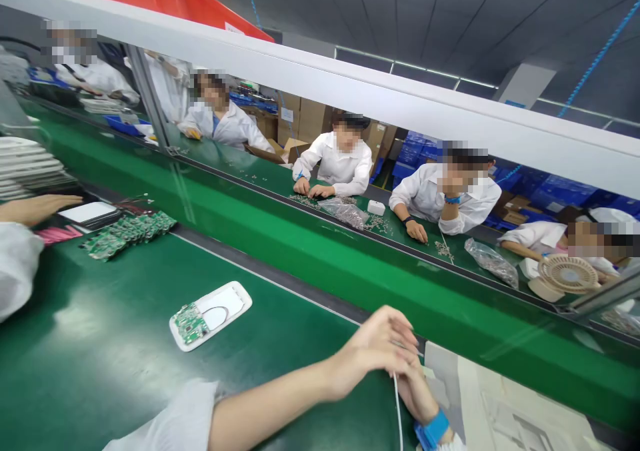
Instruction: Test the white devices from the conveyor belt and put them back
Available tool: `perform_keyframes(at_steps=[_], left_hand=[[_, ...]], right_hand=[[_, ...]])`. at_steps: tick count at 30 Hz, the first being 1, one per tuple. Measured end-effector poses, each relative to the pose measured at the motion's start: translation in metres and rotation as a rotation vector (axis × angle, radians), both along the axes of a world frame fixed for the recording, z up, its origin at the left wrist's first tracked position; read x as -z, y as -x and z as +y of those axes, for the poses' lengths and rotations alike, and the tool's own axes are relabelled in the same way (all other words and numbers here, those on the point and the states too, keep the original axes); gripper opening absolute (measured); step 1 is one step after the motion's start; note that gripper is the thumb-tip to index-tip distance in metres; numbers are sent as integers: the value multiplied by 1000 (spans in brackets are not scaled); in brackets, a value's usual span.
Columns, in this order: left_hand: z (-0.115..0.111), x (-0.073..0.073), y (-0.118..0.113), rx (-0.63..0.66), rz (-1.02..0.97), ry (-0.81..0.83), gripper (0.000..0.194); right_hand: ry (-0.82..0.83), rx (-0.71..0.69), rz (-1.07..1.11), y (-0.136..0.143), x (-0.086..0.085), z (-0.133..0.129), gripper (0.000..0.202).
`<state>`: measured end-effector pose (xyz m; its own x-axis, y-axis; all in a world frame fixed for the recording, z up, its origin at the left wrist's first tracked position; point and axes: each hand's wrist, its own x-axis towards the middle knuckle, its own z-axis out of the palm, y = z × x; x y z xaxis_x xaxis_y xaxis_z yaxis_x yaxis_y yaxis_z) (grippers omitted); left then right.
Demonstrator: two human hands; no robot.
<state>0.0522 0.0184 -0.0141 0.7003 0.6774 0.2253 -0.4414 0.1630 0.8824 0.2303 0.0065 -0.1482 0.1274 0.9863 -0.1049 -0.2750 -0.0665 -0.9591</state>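
Observation:
My left hand (377,344) reaches across from the lower left with its fingers bent, meeting my right hand (414,388). A blue wristband (432,430) circles my right wrist. A thin white cord (398,411) hangs down from between the two hands; its upper end is hidden, and what the fingertips hold does not show. Most of my right fingers are behind the left hand. Left of my hands, a white casing (239,298) lies on the green bench, with a green circuit board (190,323) in its near end and a dark wire looped across it.
A co-worker's hand (40,208) rests at the far left near stacked white casings (27,164) and a pile of circuit boards (125,234). Pale trays (515,398) stand at the lower right. Behind a green conveyor strip (300,238), several people sit sorting small parts.

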Motion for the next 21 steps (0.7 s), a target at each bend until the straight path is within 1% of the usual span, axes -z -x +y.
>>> perform_keyframes(at_steps=[2, 3, 4, 5, 6, 7, 8, 9, 10, 11, 12, 14, 15, 16, 18, 20, 21], left_hand=[[17, 32, 5, -456, 337, -303, 35], [23, 49, 13, -614, 477, -474, 37], [26, 66, 26, -704, 596, -646, 36], [27, 82, 44, -748, 699, -813, 37], [25, 95, 66, -760, 791, -965, 37], [20, 107, 91, -774, 883, -1063, 39], [13, 115, 120, -807, 1004, -1098, 41], [4, 121, 150, -918, 1108, -1096, 43], [-5, 124, 180, -1053, 1215, -1067, 45], [-14, 125, 209, -1144, 1316, -1052, 50], [-22, 123, 236, -1174, 1406, -1053, 55], [-31, 117, 276, -1111, 1557, -1076, 62], [-33, 113, 290, -1047, 1611, -1087, 65], [-32, 110, 298, -979, 1649, -1093, 66], [-27, 104, 302, -827, 1673, -1093, 66], [-20, 101, 296, -704, 1648, -1069, 63], [-18, 101, 291, -668, 1632, -1051, 63]], right_hand=[[31, -71, -24, -1, 0, 2, 21], [43, -93, -41, -2, 0, 2, 22], [49, -101, -55, -3, 1, 3, 22], [51, -101, -64, -3, 2, 4, 22], [51, -102, -67, -4, 3, 4, 22], [53, -108, -66, -5, 3, 4, 22], [57, -116, -63, -6, 3, 4, 21], [62, -124, -58, -6, 3, 4, 21], [67, -133, -54, -6, 3, 4, 22], [69, -139, -52, -6, 3, 4, 22], [69, -146, -50, -6, 2, 3, 22], [70, -158, -46, -6, 0, 3, 23], [69, -163, -43, -6, -1, 3, 22], [68, -167, -40, -5, -1, 2, 22], [60, -174, -37, -5, -2, 1, 22], [48, -175, -40, -5, -1, 0, 22], [44, -174, -42, -5, -1, 0, 22]])
